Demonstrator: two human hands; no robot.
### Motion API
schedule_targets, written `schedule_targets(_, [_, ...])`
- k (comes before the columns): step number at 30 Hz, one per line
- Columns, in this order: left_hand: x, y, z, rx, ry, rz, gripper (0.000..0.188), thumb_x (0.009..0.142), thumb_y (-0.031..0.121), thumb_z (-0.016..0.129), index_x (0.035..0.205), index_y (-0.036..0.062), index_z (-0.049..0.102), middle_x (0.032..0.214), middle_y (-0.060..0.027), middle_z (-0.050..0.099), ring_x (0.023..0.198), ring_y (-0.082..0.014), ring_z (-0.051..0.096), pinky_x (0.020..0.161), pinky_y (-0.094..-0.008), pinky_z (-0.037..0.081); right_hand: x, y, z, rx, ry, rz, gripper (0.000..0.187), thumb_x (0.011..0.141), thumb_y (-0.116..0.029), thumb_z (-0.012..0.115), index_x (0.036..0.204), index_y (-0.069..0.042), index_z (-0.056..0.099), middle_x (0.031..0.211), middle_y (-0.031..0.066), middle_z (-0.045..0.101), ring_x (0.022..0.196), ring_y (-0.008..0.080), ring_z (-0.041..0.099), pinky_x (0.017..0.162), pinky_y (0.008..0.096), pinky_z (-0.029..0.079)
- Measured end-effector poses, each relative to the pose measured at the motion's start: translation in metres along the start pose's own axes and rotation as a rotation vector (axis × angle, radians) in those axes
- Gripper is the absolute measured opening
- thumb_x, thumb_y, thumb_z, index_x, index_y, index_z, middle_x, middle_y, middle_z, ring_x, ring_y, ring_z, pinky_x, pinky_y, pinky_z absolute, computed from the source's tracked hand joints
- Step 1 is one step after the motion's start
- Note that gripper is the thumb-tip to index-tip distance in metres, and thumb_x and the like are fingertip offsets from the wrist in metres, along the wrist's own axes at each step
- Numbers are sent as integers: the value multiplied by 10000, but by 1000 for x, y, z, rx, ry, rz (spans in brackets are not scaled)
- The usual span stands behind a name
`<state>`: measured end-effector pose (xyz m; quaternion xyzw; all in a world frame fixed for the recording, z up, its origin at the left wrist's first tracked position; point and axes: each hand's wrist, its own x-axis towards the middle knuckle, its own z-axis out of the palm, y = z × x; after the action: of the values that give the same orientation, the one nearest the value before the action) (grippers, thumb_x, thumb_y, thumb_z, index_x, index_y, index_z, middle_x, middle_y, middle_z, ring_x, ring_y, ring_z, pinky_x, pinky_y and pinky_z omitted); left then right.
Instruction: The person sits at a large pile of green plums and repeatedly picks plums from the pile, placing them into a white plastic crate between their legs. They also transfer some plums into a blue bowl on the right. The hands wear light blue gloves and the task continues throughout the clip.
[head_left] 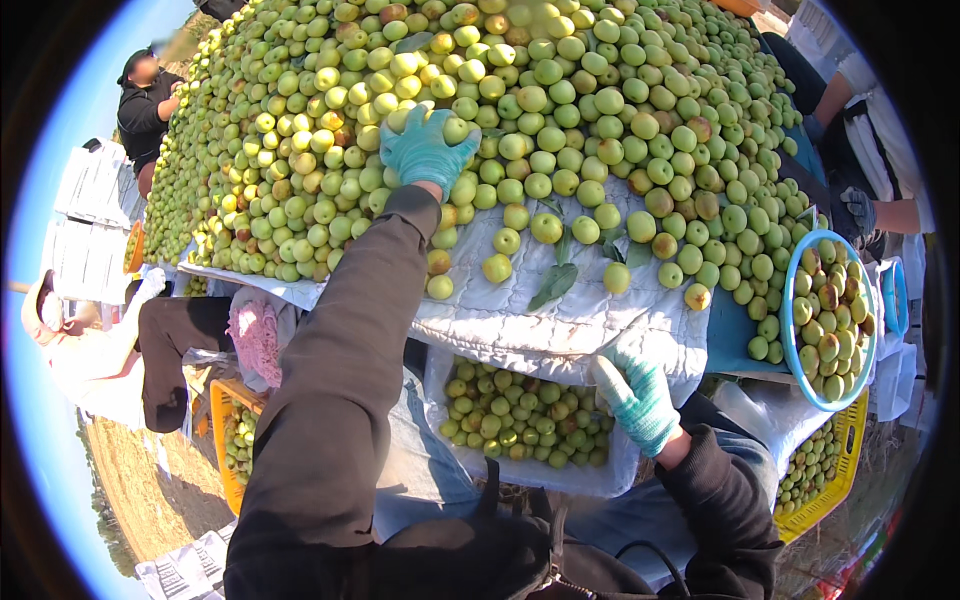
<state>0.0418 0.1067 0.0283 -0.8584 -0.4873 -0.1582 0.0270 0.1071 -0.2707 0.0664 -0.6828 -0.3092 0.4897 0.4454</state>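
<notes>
A large heap of small round green fruits (330,205), probably jujubes, covers the table. My left hand (425,150), in a teal knit glove, reaches into it. Its fingers curl round a few fruits, one green fruit (456,130) showing beside the fingers. My right hand (640,395), gloved alike, is at the front edge of the white quilted cloth (500,325). Its thumb stands apart from the fingers, and no fruit shows in it. Beneath this edge, in front of me, a plastic-lined crate (610,478) holds many of the same fruits.
A blue-rimmed basket (793,330) of browner fruits stands at the right, above a yellow crate (850,470). An orange crate (222,455) is at the lower left. Loose leaves (553,285) lie on the cloth. Other people work at both sides; one gloved hand (858,212) is at the right.
</notes>
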Motion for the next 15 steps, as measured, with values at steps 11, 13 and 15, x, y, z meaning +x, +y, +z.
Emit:
schedule_targets(11, [-47, 114, 20, -284, -78, 288, 603, 712, 577, 692, 1250, 335, 567, 1359, -71, 428, 1243, -359, 338, 1023, -517, 308, 2, 13, 7, -20, -13, -32, 197, 954, -182, 550, 871, -9, 597, 675, -25, 555, 582, 46, 496, 527, 218, 415])
schedule_targets(13, [-55, 137, 15, -331, -159, 330, 603, 711, 568, 701, 1256, 356, 557, 1392, -109, 386, 1255, -368, 344, 1007, -531, 330, 5, 13, 8, -13, -1, -51, 202, 954, -189, 549, 866, -14, 600, 670, -28, 554, 581, 44, 494, 525, 217, 411])
schedule_targets(15, [-66, 157, 9, -370, -183, 415, 547, 713, 519, 716, 1220, 361, 588, 1450, -117, 306, 1266, -382, 340, 996, -547, 345, 7, 13, 7, -70, 24, -93, 211, 956, -198, 546, 863, -18, 604, 660, -31, 551, 579, 42, 491, 522, 215, 405])
